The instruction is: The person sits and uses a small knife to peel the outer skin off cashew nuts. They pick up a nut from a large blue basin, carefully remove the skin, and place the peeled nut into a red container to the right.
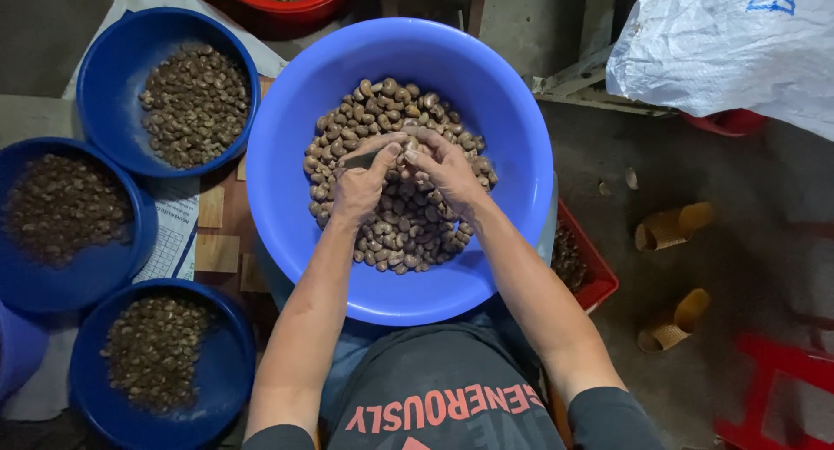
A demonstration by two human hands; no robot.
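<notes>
A large bright blue basin (295, 111) rests on my lap, holding a heap of brown-skinned cashew nuts (408, 233). Both hands meet over the middle of the heap. My left hand (360, 185) grips a small dark-handled knife (360, 161), its tip pointing toward the other hand. My right hand (445, 168) pinches a single cashew nut (410, 145) between thumb and fingertips, right against the blade. The nut is mostly hidden by the fingers.
Three darker blue bowls of nuts stand to the left: one at the top (113, 59), one at the middle (130, 268), one at the bottom (217, 389). A red tub (287, 7) sits at the back, a red crate (591, 268) by my right side, sandals (673, 227) and a white sack (730, 42) to the right.
</notes>
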